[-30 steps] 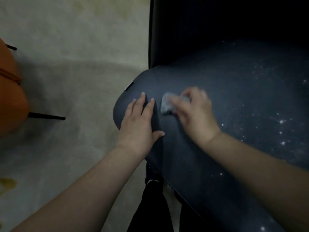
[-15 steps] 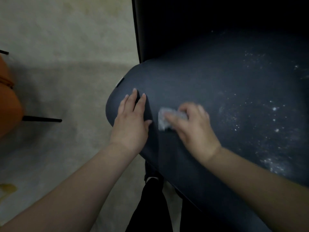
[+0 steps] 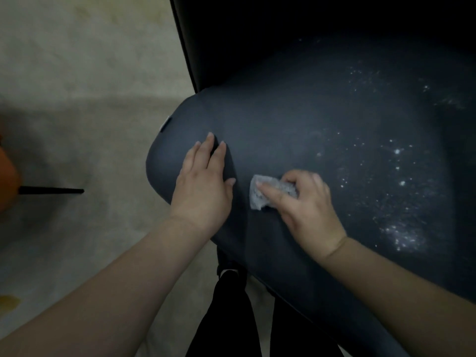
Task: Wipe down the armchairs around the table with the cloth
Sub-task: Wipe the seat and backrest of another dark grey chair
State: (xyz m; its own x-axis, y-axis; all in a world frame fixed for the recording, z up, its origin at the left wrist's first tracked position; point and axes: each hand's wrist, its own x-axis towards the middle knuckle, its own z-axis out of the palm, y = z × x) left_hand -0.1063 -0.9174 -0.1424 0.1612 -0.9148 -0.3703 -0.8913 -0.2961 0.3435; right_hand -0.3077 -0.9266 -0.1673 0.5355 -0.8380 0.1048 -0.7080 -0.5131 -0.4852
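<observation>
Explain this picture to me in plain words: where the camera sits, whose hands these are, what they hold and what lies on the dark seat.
The camera is worn on a person's head and looks down, so both arms reach in from the bottom. No machine is involved. The left hand rests flat, fingers straight, on the dark armchair seat near its rounded corner. The right hand presses a small pale cloth onto the seat, fingers curled over it. White specks are scattered over the seat's right side. The person's dark trouser legs show below.

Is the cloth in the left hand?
No, the right hand holds the cloth; the left hand lies flat on the seat.
</observation>
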